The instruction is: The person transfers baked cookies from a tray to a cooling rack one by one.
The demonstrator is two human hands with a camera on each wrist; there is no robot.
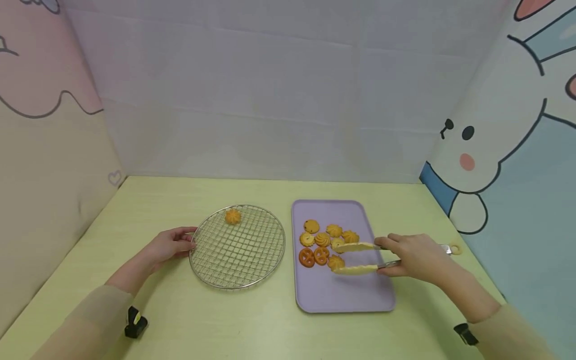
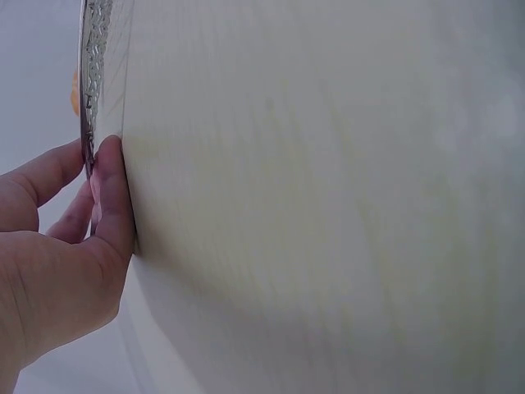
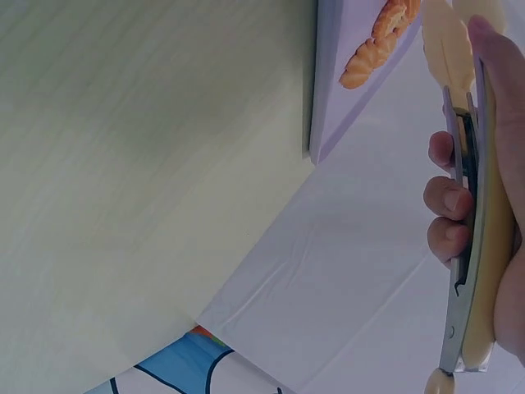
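My left hand point(image 1: 173, 244) pinches the left rim of a round wire cooling rack point(image 1: 238, 255), thumb and fingers on either side of the rim in the left wrist view. One star-shaped cookie point(image 1: 232, 216) lies near the rack's far edge. My right hand point(image 1: 411, 257) grips metal food tongs point(image 3: 451, 271) with cream-coloured tips, held over a lilac tray point(image 1: 344, 295). The tong tips are spread apart, close beside a swirled cookie point(image 1: 336, 262) that the lower tip partly overlaps. Several other cookies point(image 1: 322, 239) and two pretzel-shaped ones point(image 1: 307, 257) lie in the tray's left and middle part.
Both rack and tray sit on a pale yellow table point(image 1: 216, 325), the rack left of the tray with a narrow strip of table between them. A white sheet point(image 1: 270, 110) hangs behind the table. Printed cartoon panels point(image 1: 517, 160) stand along the sides.
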